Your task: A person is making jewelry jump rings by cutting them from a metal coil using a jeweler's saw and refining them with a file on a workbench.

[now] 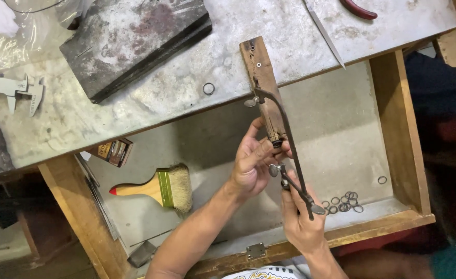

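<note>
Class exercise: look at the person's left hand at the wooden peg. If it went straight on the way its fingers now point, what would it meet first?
The left hand points up and right, fingers already at the tip of the wooden peg. Going on, it would probably meet that peg and the saw frame beside it first, though depth is hard to judge.

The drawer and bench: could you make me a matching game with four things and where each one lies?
Things:
1. brush
2. calipers
3. saw frame
4. heap of rings

Places:
A. bench top, far left
B. held by the right hand
C. drawer floor, left side
D. drawer floor, near the right front corner

Pairs: 1-C, 2-A, 3-B, 4-D
</note>
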